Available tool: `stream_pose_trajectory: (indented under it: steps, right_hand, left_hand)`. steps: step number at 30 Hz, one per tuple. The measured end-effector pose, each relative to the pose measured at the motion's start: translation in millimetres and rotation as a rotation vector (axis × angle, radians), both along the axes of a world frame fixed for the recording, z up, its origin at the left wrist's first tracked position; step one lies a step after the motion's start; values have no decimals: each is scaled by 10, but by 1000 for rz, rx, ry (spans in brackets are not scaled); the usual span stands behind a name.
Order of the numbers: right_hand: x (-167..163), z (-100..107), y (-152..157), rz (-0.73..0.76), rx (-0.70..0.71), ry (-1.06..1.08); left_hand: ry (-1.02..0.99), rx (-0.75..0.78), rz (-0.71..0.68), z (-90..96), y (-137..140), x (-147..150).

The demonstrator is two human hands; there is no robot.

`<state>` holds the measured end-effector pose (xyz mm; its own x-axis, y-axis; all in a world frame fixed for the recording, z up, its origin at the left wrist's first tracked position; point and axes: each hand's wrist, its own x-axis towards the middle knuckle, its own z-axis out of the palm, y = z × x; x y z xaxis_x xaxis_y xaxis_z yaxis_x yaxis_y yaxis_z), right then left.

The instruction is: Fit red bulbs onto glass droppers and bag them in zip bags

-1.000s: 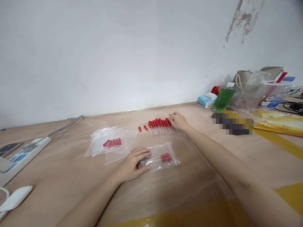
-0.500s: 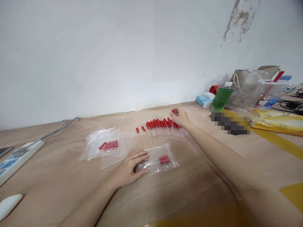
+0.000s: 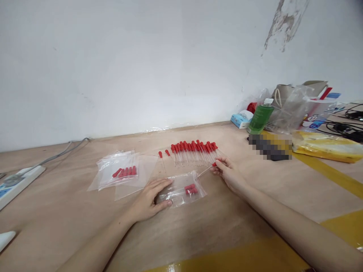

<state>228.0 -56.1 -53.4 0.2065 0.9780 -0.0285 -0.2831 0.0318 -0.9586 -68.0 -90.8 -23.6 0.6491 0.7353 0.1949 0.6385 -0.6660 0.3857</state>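
A dropper with a red rubber bulb [image 3: 214,164] is pinched in my right hand [image 3: 228,173], its thin clear tube pointing left and down at the right-hand end of a clear zip bag [image 3: 177,185]. Inside that bag lie droppers with red bulbs [image 3: 191,189] toward the right. My left hand [image 3: 153,198] rests on the bag's left part, thumb and fingers spread apart. Behind the bag is a row of many loose droppers [image 3: 193,146], bulbs facing the wall, with two more droppers [image 3: 163,153] set apart at its left.
Left of the row lies a stack of clear bags [image 3: 113,179], with several red-bulbed droppers in the top one. A power strip [image 3: 24,185] is at far left. At right stand a tissue box [image 3: 240,120], a green bottle [image 3: 261,118] and a yellow packet [image 3: 326,146].
My right hand has come from the row's right end toward me, bringing a dropper to the bag's right end. My left hand stays on the bag. The view has shifted slightly.
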Motion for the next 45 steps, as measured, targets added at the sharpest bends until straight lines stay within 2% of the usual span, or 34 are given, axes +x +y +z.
stream_pose_trajectory:
  steps: [4, 8, 18, 24, 32, 34, 37, 41, 45]
  right_hand:
    - [25, 25, 14, -33, -21, 10]
    - [141, 11, 58, -97, 27, -17]
    - [-20, 17, -40, 36, -21, 20]
    - [79, 17, 12, -86, 47, -49]
    - [-83, 9, -91, 55, 42, -14]
    - [-120, 22, -141, 139, 57, -135]
    - [-143, 39, -190, 220, 174, -499]
    - [-196, 0, -165, 189, 386, -882]
    - [-305, -58, -104, 120, 480, -1016]
  left_hand:
    - [-3, -6, -4, 26, -10, 9]
    - [-6, -17, 0, 42, -19, 19]
    - [2, -22, 11, 24, -22, 12]
    - [1, -29, 10, 32, -26, 15]
    - [8, -28, 1, 37, -29, 18]
    - [9, -28, -1, 36, -25, 18]
    - [1, -19, -6, 31, -18, 16]
    - [-5, -9, -4, 25, -12, 15]
    - [-15, 6, -4, 21, -10, 22]
